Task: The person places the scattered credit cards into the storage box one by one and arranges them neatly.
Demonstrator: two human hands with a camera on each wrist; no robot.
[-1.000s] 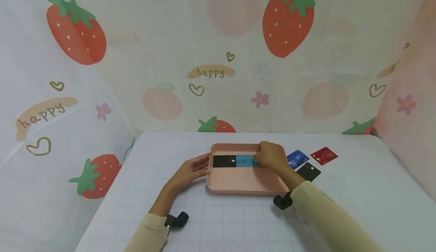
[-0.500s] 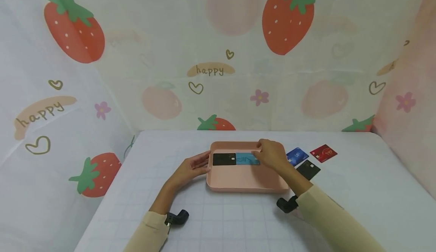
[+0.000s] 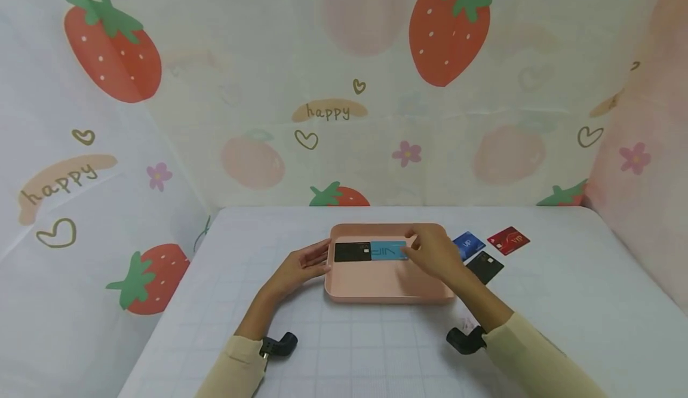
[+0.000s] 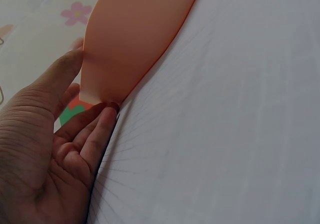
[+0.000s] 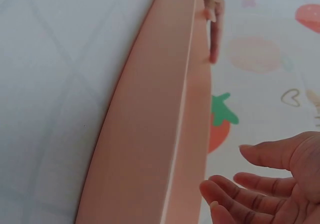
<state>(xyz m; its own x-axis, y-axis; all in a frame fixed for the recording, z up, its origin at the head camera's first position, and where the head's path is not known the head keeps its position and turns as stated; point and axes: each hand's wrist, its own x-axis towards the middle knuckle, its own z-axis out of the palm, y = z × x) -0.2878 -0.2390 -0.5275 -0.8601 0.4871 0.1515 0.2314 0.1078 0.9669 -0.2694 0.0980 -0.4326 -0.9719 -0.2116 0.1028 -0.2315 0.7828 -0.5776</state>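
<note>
A pink tray point(image 3: 371, 284) lies on the table, holding a black card point(image 3: 352, 252) and a light blue card point(image 3: 388, 251) end to end in its upper part. At the tray's left edge my left hand point(image 3: 298, 269) rests with its fingers and thumb touching the side wall; the left wrist view shows this hand point(image 4: 55, 139) against the tray's end point(image 4: 125, 44). Over the tray's right part is my right hand point(image 3: 434, 251), just beside the blue card's right end. Thumb and fingers of the right hand point(image 5: 270, 184) stand apart with nothing between them.
Right of the tray lie a dark blue VIP card point(image 3: 469, 245), a red VIP card point(image 3: 508, 241) and another black card point(image 3: 485, 266). The white table point(image 3: 365, 356) meets a strawberry-patterned cloth point(image 3: 258, 87) behind.
My right hand has lifted slightly off the light blue card, its thumb and forefinger parting, and its forearm has shifted right. The cards and left hand stay in place.
</note>
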